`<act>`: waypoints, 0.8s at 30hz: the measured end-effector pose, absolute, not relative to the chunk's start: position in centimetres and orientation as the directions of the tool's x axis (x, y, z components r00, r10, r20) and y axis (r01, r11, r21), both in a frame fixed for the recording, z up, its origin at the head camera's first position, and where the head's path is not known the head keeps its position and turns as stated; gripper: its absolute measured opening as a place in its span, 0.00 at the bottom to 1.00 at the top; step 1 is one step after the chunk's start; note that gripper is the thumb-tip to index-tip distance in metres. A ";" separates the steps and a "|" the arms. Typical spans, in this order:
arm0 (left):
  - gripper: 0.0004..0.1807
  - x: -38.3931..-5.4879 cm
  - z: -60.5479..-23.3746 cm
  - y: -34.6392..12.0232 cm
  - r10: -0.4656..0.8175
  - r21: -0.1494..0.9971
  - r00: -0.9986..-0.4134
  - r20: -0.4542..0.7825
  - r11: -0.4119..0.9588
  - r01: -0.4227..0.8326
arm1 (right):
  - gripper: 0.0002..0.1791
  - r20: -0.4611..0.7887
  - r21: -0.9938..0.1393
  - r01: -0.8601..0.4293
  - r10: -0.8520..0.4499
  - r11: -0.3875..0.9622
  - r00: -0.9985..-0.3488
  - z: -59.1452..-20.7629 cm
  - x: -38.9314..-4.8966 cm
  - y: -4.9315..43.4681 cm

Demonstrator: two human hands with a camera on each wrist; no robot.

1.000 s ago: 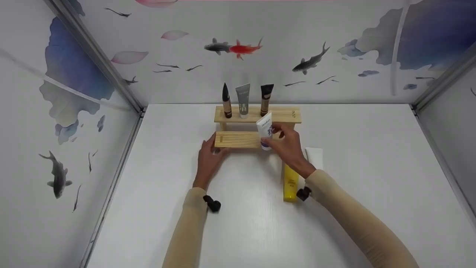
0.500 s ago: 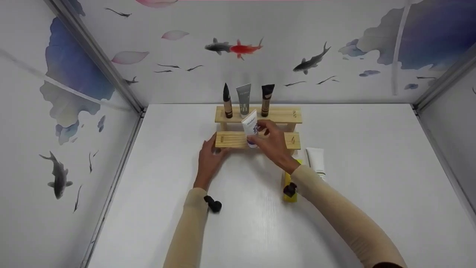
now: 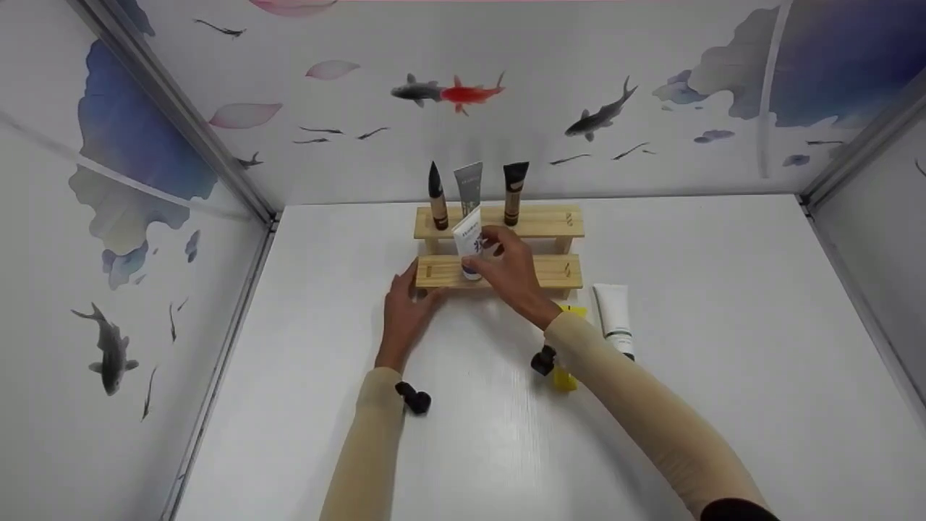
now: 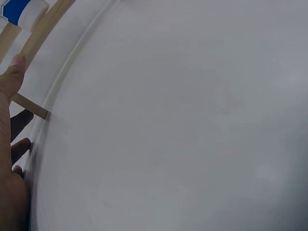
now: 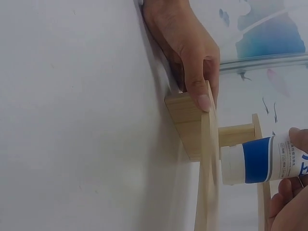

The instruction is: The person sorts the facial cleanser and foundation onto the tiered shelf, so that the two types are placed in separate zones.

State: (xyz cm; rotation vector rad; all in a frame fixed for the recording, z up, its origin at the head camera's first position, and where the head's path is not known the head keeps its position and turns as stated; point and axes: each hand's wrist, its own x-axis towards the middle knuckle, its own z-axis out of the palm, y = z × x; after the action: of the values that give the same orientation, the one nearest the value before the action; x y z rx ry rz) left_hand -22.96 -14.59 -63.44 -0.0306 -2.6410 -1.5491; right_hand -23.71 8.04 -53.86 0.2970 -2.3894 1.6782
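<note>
On the white tabletop point(image 3: 463, 449), near its back edge, the two-tier pale-wood rack point(image 3: 551, 221) looks stiff, light enough to skid; the left hand point(image 3: 406, 318) grips its lower front-left corner. The right hand point(image 3: 510, 271) pinches the white, blue-banded squeeze tube point(image 3: 469, 235), cap-down at the lower tier point(image 3: 558, 272), contact unclear: probably light, soft, best held near the firm cap point(image 5: 233, 166).

Head feed: I note a white tabletop point(image 3: 463, 449), softly shining. Back wall point(image 3: 535, 108), top of frame: pale, red fish print point(image 3: 470, 94). Left wall point(image 3: 43, 246), left edge: blue wash point(image 3: 137, 123). Grey metal trim point(image 3: 173, 108) between them.
</note>
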 end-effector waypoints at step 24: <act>0.51 -23.0 -63.7 -14.7 -0.015 0.880 -0.996 0.086 0.469 0.069 | 0.26 0.272 -0.926 -0.275 -0.048 0.257 -0.961 -54.6 -24.5 6.5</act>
State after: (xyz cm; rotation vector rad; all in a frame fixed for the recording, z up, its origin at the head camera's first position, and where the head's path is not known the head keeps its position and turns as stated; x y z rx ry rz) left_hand -23.00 -14.67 -63.71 -0.0478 -2.6219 -1.5767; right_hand -24.48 6.45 -54.60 0.3042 -2.3342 1.7809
